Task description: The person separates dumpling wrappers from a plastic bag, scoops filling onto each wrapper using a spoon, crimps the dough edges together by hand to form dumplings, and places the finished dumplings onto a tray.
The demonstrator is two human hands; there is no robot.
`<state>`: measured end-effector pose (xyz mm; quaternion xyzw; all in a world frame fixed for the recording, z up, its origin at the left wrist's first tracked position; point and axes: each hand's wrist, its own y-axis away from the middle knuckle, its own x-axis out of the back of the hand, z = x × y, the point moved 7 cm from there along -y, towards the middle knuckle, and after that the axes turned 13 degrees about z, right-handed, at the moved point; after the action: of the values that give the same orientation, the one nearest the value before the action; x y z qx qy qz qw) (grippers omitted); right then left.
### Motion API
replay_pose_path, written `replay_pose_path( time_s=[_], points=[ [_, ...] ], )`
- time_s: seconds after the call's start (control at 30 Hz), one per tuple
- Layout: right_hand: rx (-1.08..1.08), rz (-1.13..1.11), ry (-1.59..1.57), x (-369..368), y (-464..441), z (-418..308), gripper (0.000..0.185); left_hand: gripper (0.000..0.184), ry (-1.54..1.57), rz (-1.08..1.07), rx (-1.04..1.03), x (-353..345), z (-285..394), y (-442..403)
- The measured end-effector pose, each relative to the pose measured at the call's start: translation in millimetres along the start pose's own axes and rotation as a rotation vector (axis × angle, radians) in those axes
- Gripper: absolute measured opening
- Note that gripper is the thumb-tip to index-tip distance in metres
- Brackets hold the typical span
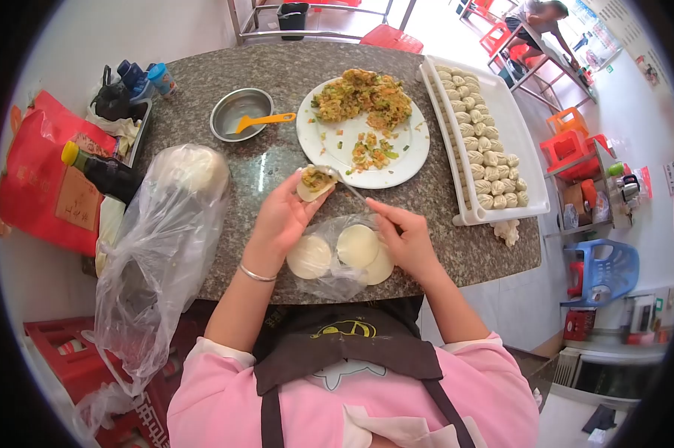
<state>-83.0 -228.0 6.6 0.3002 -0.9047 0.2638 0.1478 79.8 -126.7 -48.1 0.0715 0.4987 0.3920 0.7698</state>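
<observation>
A round dumpling wrapper with chopped filling on it lies in my left hand, whose fingers curl round it. My right hand grips the handle of a metal spoon, and the spoon's tip touches the filling on the wrapper. Just beyond is a white plate with a heap of orange and green vegetable filling and a smaller loose pile in front. Between my forearms several flat round wrappers lie on a clear plastic sheet.
At the right a white tray holds rows of pleated dumplings. A metal bowl with an orange-handled scraper stands at the back left. Plastic-wrapped dough and a dark bottle are at the left. A person bends over far back.
</observation>
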Motion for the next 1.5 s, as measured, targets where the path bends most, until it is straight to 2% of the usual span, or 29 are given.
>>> replay_pose_path(
  time_s=[0.07, 0.13, 0.17, 0.27, 0.3, 0.37, 0.43, 0.5, 0.57, 0.63, 0.67, 0.73, 0.8, 0.87, 0.97, 1.03, 1.07, 1.13, 1.17, 1.27, 1.33, 1.37, 1.43, 1.5],
  points=[
    [-0.021, 0.020, -0.019, 4, 0, 0, 0.031, 0.041, -0.016, 0.006, 0.020, 0, 2, 6],
    [0.044, -0.131, 0.083, -7, 6, -3, 0.030, 0.040, -0.027, 0.013, 0.036, -1, 1, 10],
    [0.048, -0.131, 0.083, -5, 6, -3, 0.030, 0.040, -0.035, -0.004, 0.015, -3, 3, 10],
    [0.061, 0.114, -0.075, 13, -9, 7, 0.029, 0.039, -0.060, -0.038, -0.034, -8, 13, 8],
    [0.064, 0.122, -0.079, 16, -16, 13, 0.029, 0.038, -0.084, -0.054, -0.044, -11, 17, 7],
    [0.070, 0.151, 0.193, 27, -31, 28, 0.026, 0.040, -0.108, -0.123, -0.056, -27, 22, 4],
    [0.027, 0.146, 0.263, 28, -43, 37, 0.022, 0.042, -0.135, -0.206, -0.065, -46, 22, 0],
    [0.364, 0.265, 0.323, 28, -54, 12, 0.021, 0.045, -0.098, -0.348, -0.146, -69, 25, -2],
    [0.343, 0.291, 0.307, 23, -67, 5, 0.022, 0.049, -0.190, -0.433, -0.213, -83, 21, 1],
    [0.124, 0.167, -0.027, 8, -83, 7, 0.022, 0.057, -0.363, -0.347, -0.375, -83, 17, -9],
    [0.123, 0.178, -0.026, 4, -87, 6, 0.022, 0.055, -0.315, -0.319, -0.378, -81, 16, -9],
    [-0.198, 0.061, -0.383, -18, -92, 26, 0.023, 0.051, -0.320, -0.260, -0.380, -76, 17, -9],
    [-0.197, 0.067, -0.461, -28, -95, 26, 0.022, 0.047, -0.312, -0.182, -0.388, -67, 19, -13],
    [-0.203, 0.059, -0.541, -39, -95, 25, 0.022, 0.039, -0.461, -0.173, -0.648, -63, 29, -12],
    [-0.220, 0.085, -0.606, -44, -97, 18, 0.018, 0.034, -0.554, -0.236, -0.751, -60, 25, -14],
    [-0.189, 0.189, -0.567, -38, -98, 19, 0.016, 0.030, -0.547, -0.223, -0.753, -58, 22, -14],
    [-0.192, 0.187, -0.566, -38, -96, 17, 0.016, 0.028, -0.493, -0.229, -0.819, -59, 25, -11],
    [-0.345, 0.130, -0.582, -44, -89, 22, 0.015, 0.027, -0.439, -0.233, -0.888, -62, 29, -6],
    [-0.347, 0.128, -0.581, -46, -89, 22, 0.015, 0.025, -0.432, -0.229, -0.918, -64, 30, -3],
    [-0.266, 0.154, -0.610, -43, -89, 19, 0.014, 0.021, -0.469, -0.206, -0.921, -61, 28, -3],
    [-0.090, 0.183, -0.398, -34, -91, 9, 0.013, 0.018, -0.514, -0.190, -0.902, -59, 26, -5],
    [-0.095, 0.185, -0.400, -32, -91, 7, 0.013, 0.016, -0.509, -0.190, -0.896, -59, 25, -6],
    [0.140, 0.206, -0.313, -23, -90, -11, 0.012, 0.015, -0.506, -0.191, -0.884, -58, 24, -8],
    [0.144, 0.176, -0.287, -21, -91, -9, 0.013, 0.013, -0.440, -0.198, -0.849, -58, 23, -11]
  ],
)
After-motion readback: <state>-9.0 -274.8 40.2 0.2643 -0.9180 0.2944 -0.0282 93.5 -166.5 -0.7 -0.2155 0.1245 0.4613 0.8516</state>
